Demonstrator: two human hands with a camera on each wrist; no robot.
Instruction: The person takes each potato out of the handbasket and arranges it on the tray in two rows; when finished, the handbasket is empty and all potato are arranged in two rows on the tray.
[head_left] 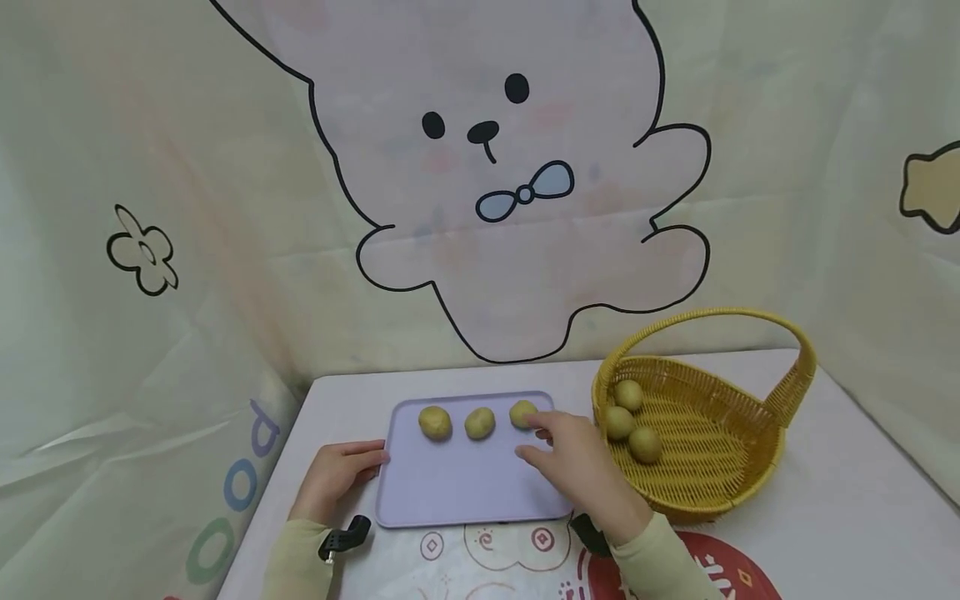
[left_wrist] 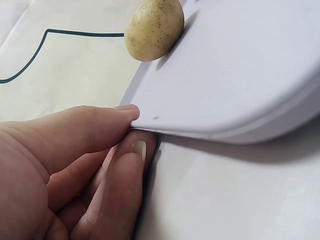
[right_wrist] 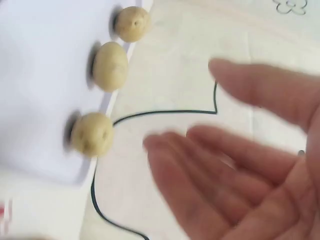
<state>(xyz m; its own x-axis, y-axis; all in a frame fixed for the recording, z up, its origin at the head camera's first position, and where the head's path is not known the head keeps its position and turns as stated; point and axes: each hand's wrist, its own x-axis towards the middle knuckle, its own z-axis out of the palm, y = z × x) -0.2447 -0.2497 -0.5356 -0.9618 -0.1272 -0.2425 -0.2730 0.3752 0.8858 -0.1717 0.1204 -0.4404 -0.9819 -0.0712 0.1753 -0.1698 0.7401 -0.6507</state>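
Three small potatoes stand in a row along the far side of a lavender tray [head_left: 465,487]: a left one [head_left: 435,423], a middle one [head_left: 480,423] and a right one [head_left: 522,414]. My left hand [head_left: 341,473] pinches the tray's left edge, thumb and fingers on either side of the rim in the left wrist view. Over the tray's right side, my right hand [head_left: 583,462] has its thumb and fingers spread, close to the right potato. In the right wrist view nothing lies in that hand, and a gap separates it from the potatoes.
A yellow woven basket [head_left: 705,467] with a tall arched handle [head_left: 723,313] stands right of the tray. Three more potatoes [head_left: 645,445] lie in its left part. The white table [head_left: 840,500] meets a printed cloth backdrop [head_left: 300,300] behind. A printed mat [head_left: 517,546] lies in front.
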